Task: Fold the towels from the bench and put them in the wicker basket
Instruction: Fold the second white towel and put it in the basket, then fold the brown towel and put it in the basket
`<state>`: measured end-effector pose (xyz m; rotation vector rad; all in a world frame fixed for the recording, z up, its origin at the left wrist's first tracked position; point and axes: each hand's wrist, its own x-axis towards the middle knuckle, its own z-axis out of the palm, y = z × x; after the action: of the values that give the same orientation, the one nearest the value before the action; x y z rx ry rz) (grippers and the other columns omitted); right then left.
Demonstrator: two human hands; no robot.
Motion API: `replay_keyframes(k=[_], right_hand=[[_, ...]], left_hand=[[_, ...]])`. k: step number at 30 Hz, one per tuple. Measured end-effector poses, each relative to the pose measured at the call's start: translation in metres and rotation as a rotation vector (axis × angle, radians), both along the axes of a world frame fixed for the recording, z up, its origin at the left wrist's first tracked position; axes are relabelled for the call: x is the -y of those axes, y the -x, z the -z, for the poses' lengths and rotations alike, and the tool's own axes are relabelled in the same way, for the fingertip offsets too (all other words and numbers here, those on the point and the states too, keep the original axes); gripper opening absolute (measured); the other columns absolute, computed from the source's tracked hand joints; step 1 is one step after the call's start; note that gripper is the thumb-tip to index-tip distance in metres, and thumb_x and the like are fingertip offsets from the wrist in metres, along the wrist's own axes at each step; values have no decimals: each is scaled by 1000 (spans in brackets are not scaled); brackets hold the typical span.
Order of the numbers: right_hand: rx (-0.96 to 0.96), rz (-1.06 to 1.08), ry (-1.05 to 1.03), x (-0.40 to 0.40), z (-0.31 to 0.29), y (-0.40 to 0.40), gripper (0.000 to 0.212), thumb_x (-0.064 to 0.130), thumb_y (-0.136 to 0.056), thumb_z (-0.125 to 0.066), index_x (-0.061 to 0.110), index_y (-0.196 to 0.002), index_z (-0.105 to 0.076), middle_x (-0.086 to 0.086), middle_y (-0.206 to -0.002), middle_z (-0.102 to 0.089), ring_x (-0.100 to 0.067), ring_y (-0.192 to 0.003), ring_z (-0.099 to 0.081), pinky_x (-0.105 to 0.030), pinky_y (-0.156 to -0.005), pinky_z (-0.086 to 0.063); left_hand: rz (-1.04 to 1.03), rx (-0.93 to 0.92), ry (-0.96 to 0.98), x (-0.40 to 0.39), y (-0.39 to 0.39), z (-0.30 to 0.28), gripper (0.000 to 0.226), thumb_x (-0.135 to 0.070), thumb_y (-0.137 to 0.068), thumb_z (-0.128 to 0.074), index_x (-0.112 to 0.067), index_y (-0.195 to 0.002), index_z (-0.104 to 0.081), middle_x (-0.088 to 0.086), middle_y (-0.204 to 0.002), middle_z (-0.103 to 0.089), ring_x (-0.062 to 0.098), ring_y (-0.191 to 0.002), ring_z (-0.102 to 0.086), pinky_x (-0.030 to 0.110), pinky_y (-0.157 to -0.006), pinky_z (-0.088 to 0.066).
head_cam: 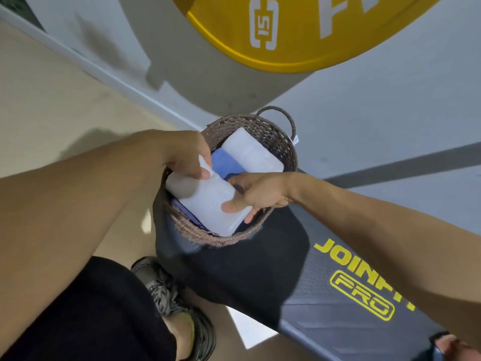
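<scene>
A brown wicker basket with a loop handle stands at the end of the black bench. Inside it lie a folded white towel at the far side and a folded blue towel beside it. Both hands hold a second folded white towel over the near half of the basket. My left hand grips its far left end from above. My right hand pinches its right edge, thumb on top. The towel's lower corner dips inside the near rim.
A large yellow weight plate with a grey rim leans at the top. A dark cloth drapes over the bench end under the basket. My leg in black shorts and a grey shoe stand on the beige floor at lower left.
</scene>
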<state>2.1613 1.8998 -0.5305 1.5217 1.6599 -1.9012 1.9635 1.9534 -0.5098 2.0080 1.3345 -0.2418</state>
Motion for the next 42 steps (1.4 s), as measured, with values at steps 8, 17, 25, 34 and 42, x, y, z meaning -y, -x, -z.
replay_keyframes(k=[8,17,25,34,42], right_hand=[[298,-240,-720,6,-28,8,56,55,-67,-84,19,-101,-57,6,-85,-60,-12,-74,-54,-27,-60,-41],[255,-204,-682,22,-16,7,62,47,-62,-90,21,-104,-53,6,-88,-57,-13,-75,-53,-25,-61,-40],[199,89,-911,71,-18,-2,56,38,-75,-84,12,-119,-64,6,-86,-56,-11,-79,-49,-20,-68,-32],[-121,819,-624,163,-92,-138,19,-4,-95,-55,8,-82,-62,-10,-70,-63,-15,-58,-65,-30,-63,-59],[272,963,-493,328,-119,-328,6,8,-94,-63,7,-89,-66,-12,-84,-68,-16,-70,-64,-24,-62,-51]], left_hand=[[-35,-3,-93,10,-4,8,33,-25,-87,-72,-17,-118,-68,1,-122,-59,22,-114,-55,24,-86,-37],[-81,66,-296,29,1,-3,13,2,-77,-64,-7,-80,-73,-3,-79,-66,21,-80,-61,22,-61,-37],[-18,-46,-235,30,-3,-18,15,-1,-81,-58,1,-85,-73,14,-100,-70,31,-99,-63,34,-83,-50],[-16,230,-169,69,-120,-52,17,-16,-83,-54,-8,-70,-61,4,-61,-63,17,-51,-53,27,-54,-47],[279,327,40,181,-295,-39,13,-16,-90,-62,-5,-86,-67,0,-70,-72,14,-54,-63,24,-54,-52]])
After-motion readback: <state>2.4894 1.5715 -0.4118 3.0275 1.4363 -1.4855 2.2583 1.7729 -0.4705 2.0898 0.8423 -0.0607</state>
